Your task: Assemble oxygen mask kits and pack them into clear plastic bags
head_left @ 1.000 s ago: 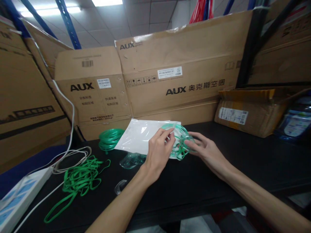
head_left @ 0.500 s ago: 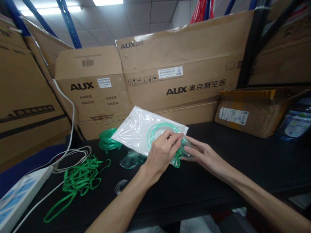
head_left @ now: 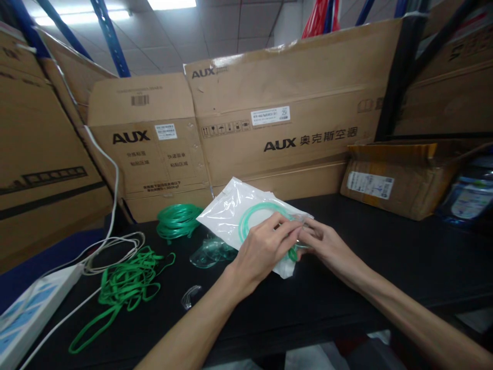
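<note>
My left hand (head_left: 262, 252) pinches the near edge of a clear plastic bag (head_left: 234, 210) that is lifted off the black table (head_left: 385, 272). Inside the bag shows a coil of green tubing (head_left: 256, 218). My right hand (head_left: 327, 244) meets the left at the bag's open end, fingers closed on the bag and on a clear mask part that is mostly hidden. A second clear mask (head_left: 211, 252) lies on the table just under the bag.
Another coil of green tubing (head_left: 177, 220) lies behind the bag, a heap of green elastic straps (head_left: 123, 288) to the left, white cables (head_left: 111, 246) and a power strip (head_left: 26, 313) further left. Cardboard boxes (head_left: 277, 118) wall the back; a small box (head_left: 396, 174) stands right.
The bag has been lifted from flat on the table and tilted up. The green tubing has gone further into it, and both hands have drawn together at its opening.
</note>
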The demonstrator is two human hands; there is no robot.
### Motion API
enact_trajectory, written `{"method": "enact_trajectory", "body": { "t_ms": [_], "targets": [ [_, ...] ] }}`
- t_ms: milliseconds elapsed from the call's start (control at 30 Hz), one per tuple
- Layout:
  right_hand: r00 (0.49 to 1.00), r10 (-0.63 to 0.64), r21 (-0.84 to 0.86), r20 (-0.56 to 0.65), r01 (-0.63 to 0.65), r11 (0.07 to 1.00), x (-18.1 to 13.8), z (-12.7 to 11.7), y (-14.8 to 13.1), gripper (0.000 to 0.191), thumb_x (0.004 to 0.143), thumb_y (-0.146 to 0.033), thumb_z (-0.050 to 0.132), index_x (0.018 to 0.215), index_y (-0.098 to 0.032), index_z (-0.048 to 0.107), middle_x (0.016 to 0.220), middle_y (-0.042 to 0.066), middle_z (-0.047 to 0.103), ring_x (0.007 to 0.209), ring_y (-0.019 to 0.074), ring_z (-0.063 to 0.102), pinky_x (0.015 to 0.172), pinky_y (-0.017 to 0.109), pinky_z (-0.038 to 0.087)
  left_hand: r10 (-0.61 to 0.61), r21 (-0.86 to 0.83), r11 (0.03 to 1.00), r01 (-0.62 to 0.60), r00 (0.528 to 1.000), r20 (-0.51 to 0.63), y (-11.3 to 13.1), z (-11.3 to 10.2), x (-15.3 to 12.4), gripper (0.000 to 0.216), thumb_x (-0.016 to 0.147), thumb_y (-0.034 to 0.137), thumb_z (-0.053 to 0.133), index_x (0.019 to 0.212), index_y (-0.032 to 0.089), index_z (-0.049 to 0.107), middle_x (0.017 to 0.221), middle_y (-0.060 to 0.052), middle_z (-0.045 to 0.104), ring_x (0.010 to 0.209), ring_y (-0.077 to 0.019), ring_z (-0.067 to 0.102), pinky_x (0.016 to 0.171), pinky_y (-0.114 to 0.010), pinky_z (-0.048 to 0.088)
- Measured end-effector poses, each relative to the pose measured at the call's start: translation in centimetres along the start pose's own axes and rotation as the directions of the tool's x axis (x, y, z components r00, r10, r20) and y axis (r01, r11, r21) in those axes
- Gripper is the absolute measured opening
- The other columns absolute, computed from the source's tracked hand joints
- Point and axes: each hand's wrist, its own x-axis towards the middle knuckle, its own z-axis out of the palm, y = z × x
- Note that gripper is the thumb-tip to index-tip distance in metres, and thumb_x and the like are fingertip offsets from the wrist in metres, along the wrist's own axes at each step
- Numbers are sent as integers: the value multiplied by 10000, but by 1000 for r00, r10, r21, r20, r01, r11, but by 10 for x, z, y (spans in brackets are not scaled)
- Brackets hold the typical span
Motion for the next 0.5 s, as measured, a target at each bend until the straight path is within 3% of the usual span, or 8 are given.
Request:
{"method": "enact_trajectory", "body": {
  "t_ms": [233,500],
  "targets": [
    [1000,16,106,17,-18,994,2,2,-2,400,850,-364,825,1230,-264,749,1213,64,743,997,213,683,832,309,547,0,59,998,0,1000,2,-2,-2,2,255,1090,276,471,1177,151,676,958,-49,673,862,-153,700,802,-295,633],
    [994,48,142,-96,-34,989,0,4,-10,271,887,-397,775,1097,-225,781,1030,66,753,806,175,642,591,241,488,-7,173,985,14,999,-42,-11,-11,7,224,1090,232,460,1166,142,651,984,-63,660,889,-166,696,831,-312,624]
  ]
}}
